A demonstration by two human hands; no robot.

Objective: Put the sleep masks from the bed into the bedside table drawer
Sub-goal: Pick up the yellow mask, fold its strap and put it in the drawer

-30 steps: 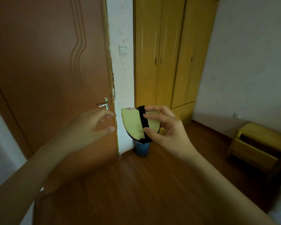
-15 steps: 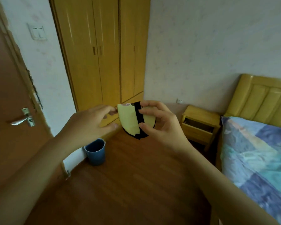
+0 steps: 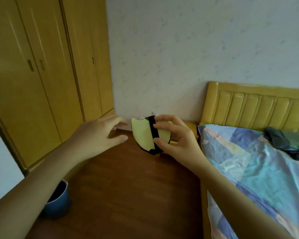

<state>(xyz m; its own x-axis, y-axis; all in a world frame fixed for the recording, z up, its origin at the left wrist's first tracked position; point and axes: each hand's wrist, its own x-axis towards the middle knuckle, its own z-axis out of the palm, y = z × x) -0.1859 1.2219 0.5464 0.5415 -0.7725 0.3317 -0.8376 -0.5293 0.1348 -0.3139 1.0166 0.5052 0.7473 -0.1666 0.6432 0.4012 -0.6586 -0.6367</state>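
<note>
No legible markings. Right hand fingers pinch yellow sleep mask; left hand, previously touching it, now spread apart.

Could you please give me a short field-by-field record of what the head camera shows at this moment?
held item: folded yellow sleep mask with black strap
right hand: pinching the mask, thumb below, fingers above
left hand: open, beside the mask, not touching it
bedside table: mostly hidden behind the hands; drawer not visible
bed: patterned blue cover, dark fabric item near the headboard
floor: blue bin at lower left
</note>
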